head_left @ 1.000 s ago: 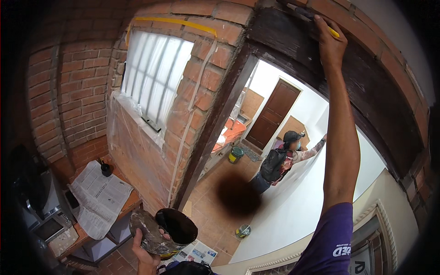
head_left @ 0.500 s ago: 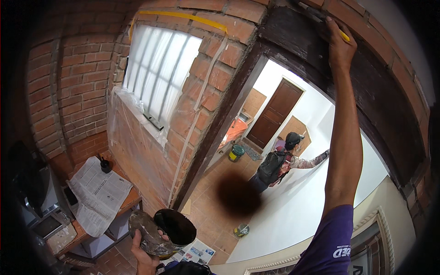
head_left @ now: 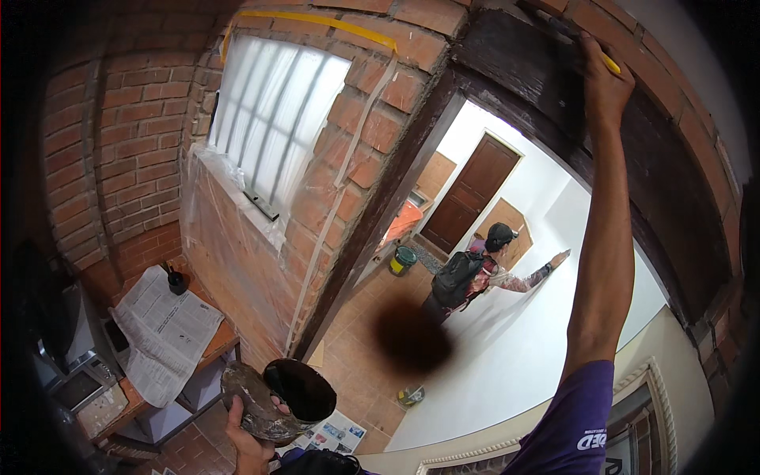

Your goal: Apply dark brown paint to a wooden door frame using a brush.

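Observation:
My right hand (head_left: pixel 608 89) is raised high at the upper right, closed around a paintbrush (head_left: pixel 610 63) with a yellow handle end. Its dark head reaches up and left to the top of the dark brown wooden panel (head_left: pixel 507 59) over the doorway, beside the brick edge; the bristles are hard to make out. Low in front of me, my left hand (head_left: pixel 247 439) grips a paint-smeared can (head_left: pixel 257 400). The can is tilted, its wide mouth facing up and showing a dark inside. Fingertips show at its side, near the rim.
Newspaper (head_left: pixel 170 332) and a small black pot (head_left: pixel 176 281) lie on a wooden table at left. Plastic sheeting covers the window (head_left: pixel 277 111). Through the doorway, a person (head_left: pixel 459 273) with a backpack reaches to a white wall; buckets (head_left: pixel 402 260) stand on the tiled floor.
My right hand with the paintbrush has shifted right and slightly down along the panel. The left hand and can have hardly moved. Beyond the doorway, the person's arm has changed position at the wall.

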A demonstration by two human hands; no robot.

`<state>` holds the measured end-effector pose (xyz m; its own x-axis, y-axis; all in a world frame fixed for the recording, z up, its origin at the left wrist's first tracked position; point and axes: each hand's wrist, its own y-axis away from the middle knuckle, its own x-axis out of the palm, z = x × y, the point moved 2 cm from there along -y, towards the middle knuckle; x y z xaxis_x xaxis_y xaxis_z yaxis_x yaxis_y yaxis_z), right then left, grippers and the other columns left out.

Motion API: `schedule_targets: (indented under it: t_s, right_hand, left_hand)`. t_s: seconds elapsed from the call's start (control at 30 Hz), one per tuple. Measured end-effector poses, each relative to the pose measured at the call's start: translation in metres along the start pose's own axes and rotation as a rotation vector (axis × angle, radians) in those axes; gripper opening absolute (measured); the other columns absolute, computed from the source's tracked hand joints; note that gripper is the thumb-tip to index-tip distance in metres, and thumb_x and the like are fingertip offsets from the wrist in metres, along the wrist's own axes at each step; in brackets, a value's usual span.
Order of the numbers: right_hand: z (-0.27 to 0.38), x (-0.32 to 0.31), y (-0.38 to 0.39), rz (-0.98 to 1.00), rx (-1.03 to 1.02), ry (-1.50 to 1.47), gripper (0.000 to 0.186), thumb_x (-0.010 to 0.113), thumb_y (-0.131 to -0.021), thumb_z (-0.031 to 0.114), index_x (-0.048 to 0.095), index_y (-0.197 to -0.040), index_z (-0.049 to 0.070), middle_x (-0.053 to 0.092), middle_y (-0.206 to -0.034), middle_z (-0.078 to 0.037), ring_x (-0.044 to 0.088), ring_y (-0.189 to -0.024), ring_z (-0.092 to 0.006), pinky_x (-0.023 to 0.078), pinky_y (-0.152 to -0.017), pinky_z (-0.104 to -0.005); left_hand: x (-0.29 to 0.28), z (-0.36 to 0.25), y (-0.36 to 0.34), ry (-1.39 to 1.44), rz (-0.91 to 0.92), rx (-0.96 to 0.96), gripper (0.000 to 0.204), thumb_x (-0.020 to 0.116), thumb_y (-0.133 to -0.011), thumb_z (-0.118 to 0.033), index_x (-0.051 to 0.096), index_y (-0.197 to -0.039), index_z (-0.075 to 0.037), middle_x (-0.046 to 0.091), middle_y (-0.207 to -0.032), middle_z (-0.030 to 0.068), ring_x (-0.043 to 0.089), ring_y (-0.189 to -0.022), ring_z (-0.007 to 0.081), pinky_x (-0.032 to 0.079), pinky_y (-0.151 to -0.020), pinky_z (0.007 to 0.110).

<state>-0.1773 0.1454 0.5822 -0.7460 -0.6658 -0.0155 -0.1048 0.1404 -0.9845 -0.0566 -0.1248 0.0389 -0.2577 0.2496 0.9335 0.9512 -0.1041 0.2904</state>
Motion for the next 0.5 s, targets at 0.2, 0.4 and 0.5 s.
schedule_targets:
  t_s: [0.2, 0.4, 0.5]
  right_hand:
    - [0.014, -0.013, -0.002, -0.032, -0.026, 0.134, 0.024, 0.065, -0.078, 0.023, 0.066, -0.088, 0.001, 0.063, -0.077, -0.002, 0.055, -0.071, -0.0081, 0.044, -0.067, -0.0215]
    - [0.018, -0.041, -0.006, -0.028, -0.003, 0.168, 0.023, 0.066, -0.077, 0.022, 0.066, -0.086, 0.001, 0.061, -0.073, -0.001, 0.054, -0.068, -0.007, 0.043, -0.063, -0.0205]
    - [0.023, -0.052, -0.002, -0.034, 0.077, 0.169, 0.023, 0.066, -0.077, 0.022, 0.066, -0.085, 0.0, 0.06, -0.071, 0.0, 0.053, -0.067, -0.0067, 0.043, -0.063, -0.0203]
  left_hand:
    - [-0.005, 0.004, 0.002, 0.03, -0.021, -0.037, 0.047, 0.043, -0.085, -0.044, 0.049, -0.101, 0.0, 0.058, -0.08, 0.0155, 0.058, -0.071, 0.0288, 0.048, -0.068, 0.04]
    - [-0.002, 0.007, 0.005, -0.029, -0.007, -0.037, 0.048, 0.043, -0.085, -0.044, 0.049, -0.1, 0.001, 0.057, -0.079, 0.015, 0.058, -0.071, 0.0283, 0.048, -0.067, 0.04]
    - [-0.006, 0.009, 0.006, -0.042, 0.007, -0.015, 0.049, 0.043, -0.085, -0.045, 0.049, -0.1, 0.001, 0.058, -0.078, 0.0147, 0.058, -0.07, 0.0283, 0.048, -0.067, 0.04]
